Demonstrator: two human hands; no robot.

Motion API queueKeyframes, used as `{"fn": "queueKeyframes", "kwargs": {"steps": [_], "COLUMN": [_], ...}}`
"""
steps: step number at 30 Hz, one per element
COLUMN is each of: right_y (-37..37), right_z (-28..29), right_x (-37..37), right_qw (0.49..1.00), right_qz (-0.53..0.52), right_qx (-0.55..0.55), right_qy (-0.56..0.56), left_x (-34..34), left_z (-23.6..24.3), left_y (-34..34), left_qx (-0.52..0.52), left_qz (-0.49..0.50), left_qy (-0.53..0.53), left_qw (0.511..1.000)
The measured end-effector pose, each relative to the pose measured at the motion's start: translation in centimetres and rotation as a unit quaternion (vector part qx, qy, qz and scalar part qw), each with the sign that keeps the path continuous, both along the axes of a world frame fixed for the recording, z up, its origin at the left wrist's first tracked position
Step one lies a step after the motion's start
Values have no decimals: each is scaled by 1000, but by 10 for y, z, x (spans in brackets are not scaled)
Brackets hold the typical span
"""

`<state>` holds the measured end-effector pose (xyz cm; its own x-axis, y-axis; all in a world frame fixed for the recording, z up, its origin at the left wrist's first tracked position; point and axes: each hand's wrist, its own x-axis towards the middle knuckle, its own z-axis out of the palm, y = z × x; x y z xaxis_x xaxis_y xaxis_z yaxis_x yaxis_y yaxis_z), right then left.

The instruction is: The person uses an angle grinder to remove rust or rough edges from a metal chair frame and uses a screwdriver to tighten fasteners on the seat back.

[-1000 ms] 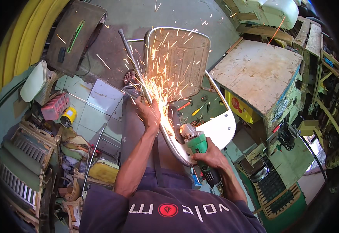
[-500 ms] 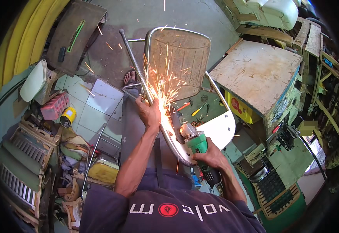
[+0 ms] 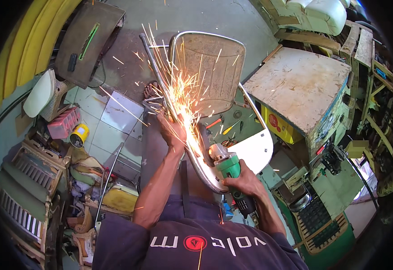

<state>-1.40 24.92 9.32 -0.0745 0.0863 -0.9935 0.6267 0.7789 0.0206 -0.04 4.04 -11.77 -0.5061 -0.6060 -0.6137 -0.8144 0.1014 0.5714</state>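
We see the right hand [image 3: 243, 181] wrapped snugly around an angle grinder [image 3: 228, 168], near the curved end of a metal chair [image 3: 208, 102]. The grinder is long and slants: its shiny metal head points up and left, away from the dark shirt [image 3: 232, 252], and its black tail points down and a little right. Its middle is smooth, hard and green.

We see the left hand [image 3: 172, 132] closed on the chair's long side tube, though bright sparks [image 3: 183, 92] hide some of the fingers. The chair is tipped over the person's legs [image 3: 160, 166]. Its long tube runs from the top left down to the bottom right, then bends round like a big U.

We see a brown panel [image 3: 207, 67] on the far part of the chair, with round corners, long grooves, worn marks and a shiny metal rim. A flat white panel [image 3: 252, 148] with little dark spots fills the near right part.

We spot a yellow-handled screwdriver [image 3: 227, 130] on the floor, and a boxy cabinet [image 3: 297, 85] with a scratched, flat top stands to the right.
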Motion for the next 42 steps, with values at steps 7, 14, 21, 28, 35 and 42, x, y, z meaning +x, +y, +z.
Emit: {"fn": "queueKeyframes", "kwargs": {"steps": [7,14,21,28,35,42], "right_y": [0,2,-6,-4,-1,1], "right_z": [-1,-7,-5,-5,-7,-9], "right_x": [2,6,-7,-6,-1,-7], "right_qw": [1000,999,1000,1000,1000,1000], "right_qz": [-2,-34,-20,-17,-8,26], "right_qx": [-4,15,2,-2,-13,-17], "right_qy": [8,-4,-20,-20,-2,5], "left_x": [2,-28,-23,3,-27,-32], "left_z": [-5,34,28,-16,39,40], "left_y": [-1,-9,-8,-9,-10,-7], "left_qx": [-10,143,112,4,133,141], "left_qz": [-8,95,60,-39,85,94], "left_qy": [19,-55,-58,-3,-87,-68], "left_qw": [1000,984,990,999,984,983]}}
